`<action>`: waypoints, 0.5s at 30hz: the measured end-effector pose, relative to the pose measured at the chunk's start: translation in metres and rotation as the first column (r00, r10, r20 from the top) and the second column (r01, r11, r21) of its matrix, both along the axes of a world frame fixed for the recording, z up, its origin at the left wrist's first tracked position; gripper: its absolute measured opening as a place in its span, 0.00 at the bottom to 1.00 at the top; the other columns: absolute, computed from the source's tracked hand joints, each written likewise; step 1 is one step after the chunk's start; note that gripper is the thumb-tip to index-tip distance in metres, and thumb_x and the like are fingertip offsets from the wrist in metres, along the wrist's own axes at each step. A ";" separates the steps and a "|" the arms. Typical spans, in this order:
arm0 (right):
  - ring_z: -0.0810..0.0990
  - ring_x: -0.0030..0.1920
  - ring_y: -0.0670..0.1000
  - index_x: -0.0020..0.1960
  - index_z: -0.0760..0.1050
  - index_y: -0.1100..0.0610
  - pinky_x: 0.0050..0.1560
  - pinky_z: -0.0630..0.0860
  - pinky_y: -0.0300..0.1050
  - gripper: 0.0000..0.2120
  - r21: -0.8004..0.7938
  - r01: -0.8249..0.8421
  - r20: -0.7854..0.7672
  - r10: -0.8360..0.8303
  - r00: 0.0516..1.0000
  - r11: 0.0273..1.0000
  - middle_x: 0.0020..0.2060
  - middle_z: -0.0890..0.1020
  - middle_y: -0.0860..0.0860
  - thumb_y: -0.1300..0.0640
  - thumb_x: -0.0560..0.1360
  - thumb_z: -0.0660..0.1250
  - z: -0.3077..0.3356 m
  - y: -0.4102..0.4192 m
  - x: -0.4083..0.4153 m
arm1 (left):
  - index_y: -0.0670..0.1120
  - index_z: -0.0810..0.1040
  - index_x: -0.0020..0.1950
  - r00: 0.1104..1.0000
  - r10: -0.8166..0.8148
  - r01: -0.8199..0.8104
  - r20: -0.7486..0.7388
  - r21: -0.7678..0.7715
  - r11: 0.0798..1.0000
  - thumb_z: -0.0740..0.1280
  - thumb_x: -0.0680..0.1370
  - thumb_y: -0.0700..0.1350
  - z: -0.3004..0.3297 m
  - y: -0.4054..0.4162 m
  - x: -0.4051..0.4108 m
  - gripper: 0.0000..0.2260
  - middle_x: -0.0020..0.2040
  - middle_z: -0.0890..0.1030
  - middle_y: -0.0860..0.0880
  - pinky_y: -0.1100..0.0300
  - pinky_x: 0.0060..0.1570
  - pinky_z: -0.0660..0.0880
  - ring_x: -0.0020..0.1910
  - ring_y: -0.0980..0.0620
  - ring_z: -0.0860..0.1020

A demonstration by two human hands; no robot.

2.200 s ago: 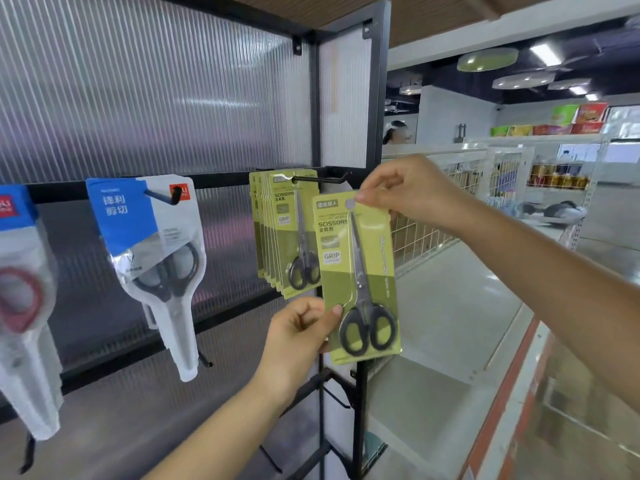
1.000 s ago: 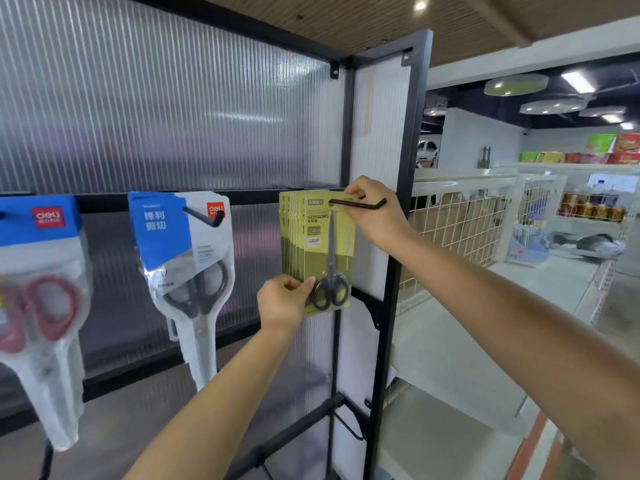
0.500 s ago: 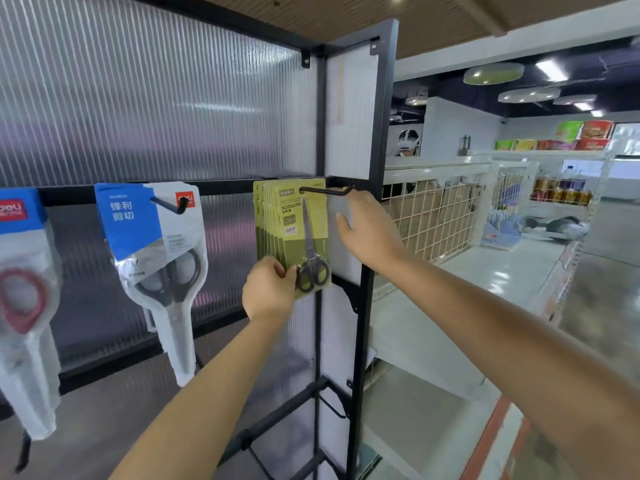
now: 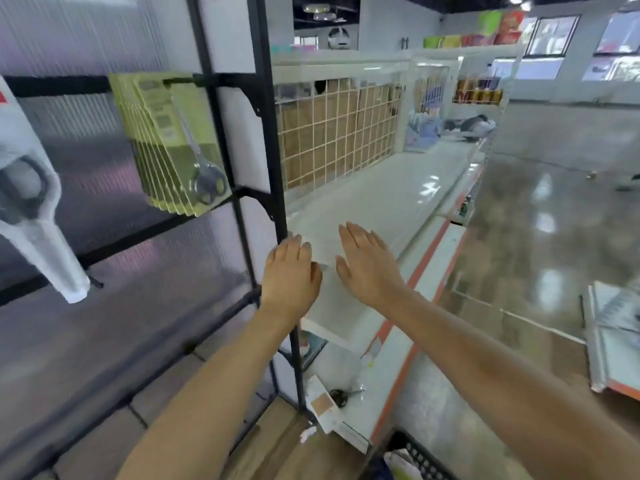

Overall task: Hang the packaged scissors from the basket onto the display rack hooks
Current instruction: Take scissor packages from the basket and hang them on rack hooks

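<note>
Several green packaged scissors (image 4: pixel 173 143) hang in a stack on a black hook (image 4: pixel 180 81) of the display rack (image 4: pixel 273 140). My left hand (image 4: pixel 291 275) and my right hand (image 4: pixel 367 261) hover side by side below and right of that stack, fingers straight, holding nothing. Both are in front of the rack's right post and a white shelf. A corner of the black basket (image 4: pixel 415 455) shows at the bottom edge, with a package inside.
A white-packaged pair of scissors (image 4: pixel 31 202) hangs at the left edge. A white shelf (image 4: pixel 374 202) with a wire-grid back stands right of the rack. A loose pair of scissors (image 4: pixel 341 396) lies on the lower shelf. Glossy floor spreads to the right.
Both hands have let go of the green pack, now hanging on the hook, and dropped down to the right. The view has swung down and right.
</note>
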State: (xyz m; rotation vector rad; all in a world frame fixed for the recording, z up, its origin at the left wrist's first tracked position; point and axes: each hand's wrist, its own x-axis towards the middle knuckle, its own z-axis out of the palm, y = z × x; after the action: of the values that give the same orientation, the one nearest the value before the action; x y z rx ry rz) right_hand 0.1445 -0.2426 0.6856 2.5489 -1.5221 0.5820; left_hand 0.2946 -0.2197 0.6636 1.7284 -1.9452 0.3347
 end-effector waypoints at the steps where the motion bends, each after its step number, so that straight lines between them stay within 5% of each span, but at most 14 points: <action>1: 0.53 0.76 0.54 0.77 0.49 0.62 0.74 0.47 0.48 0.27 0.062 0.046 -0.006 -0.046 0.999 0.997 0.76 0.55 0.57 0.54 0.82 0.52 -0.017 0.010 -0.016 | 0.37 0.72 0.64 1.000 -0.015 0.016 -0.009 0.056 0.998 0.58 0.77 0.45 -0.016 0.006 -0.017 0.19 0.65 0.73 0.38 0.47 0.68 0.64 0.67 0.40 0.69; 5: 0.52 0.76 0.53 0.77 0.47 0.61 0.74 0.46 0.47 0.27 0.266 0.219 -0.033 -0.218 0.975 0.939 0.77 0.52 0.56 0.53 0.82 0.51 -0.098 0.055 -0.080 | 0.39 0.58 0.75 0.984 -0.148 0.107 0.095 0.342 0.934 0.55 0.81 0.48 -0.092 0.041 -0.081 0.24 0.77 0.56 0.41 0.52 0.74 0.49 0.76 0.44 0.53; 9: 0.51 0.76 0.53 0.77 0.46 0.61 0.74 0.47 0.50 0.28 0.463 0.389 -0.163 -0.355 0.920 0.796 0.76 0.52 0.56 0.54 0.81 0.53 -0.186 0.118 -0.138 | 0.40 0.67 0.72 0.923 -0.344 0.215 0.172 0.511 0.832 0.65 0.77 0.52 -0.167 0.087 -0.133 0.26 0.74 0.63 0.42 0.52 0.71 0.59 0.73 0.45 0.63; 12: 0.53 0.76 0.54 0.76 0.49 0.60 0.75 0.48 0.51 0.27 0.530 0.479 -0.184 -0.456 0.871 0.700 0.76 0.55 0.56 0.53 0.81 0.53 -0.246 0.160 -0.173 | 0.40 0.51 0.77 0.860 -0.493 0.281 0.132 0.684 0.673 0.53 0.83 0.49 -0.216 0.113 -0.159 0.26 0.78 0.51 0.43 0.52 0.74 0.48 0.77 0.46 0.50; 15: 0.54 0.76 0.55 0.76 0.53 0.62 0.74 0.48 0.51 0.27 0.578 0.556 -0.234 -0.531 0.814 0.598 0.75 0.57 0.58 0.53 0.81 0.54 -0.302 0.199 -0.193 | 0.38 0.61 0.74 0.813 -0.573 0.366 0.102 0.676 0.640 0.63 0.78 0.51 -0.265 0.128 -0.179 0.29 0.75 0.62 0.40 0.50 0.72 0.56 0.75 0.44 0.59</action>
State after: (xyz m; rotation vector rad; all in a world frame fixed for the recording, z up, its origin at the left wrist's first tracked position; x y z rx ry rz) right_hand -0.0485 -0.0437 0.3840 2.1768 -2.6853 -0.0954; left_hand 0.1153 -0.0914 0.3982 1.4581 -2.9054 -0.3176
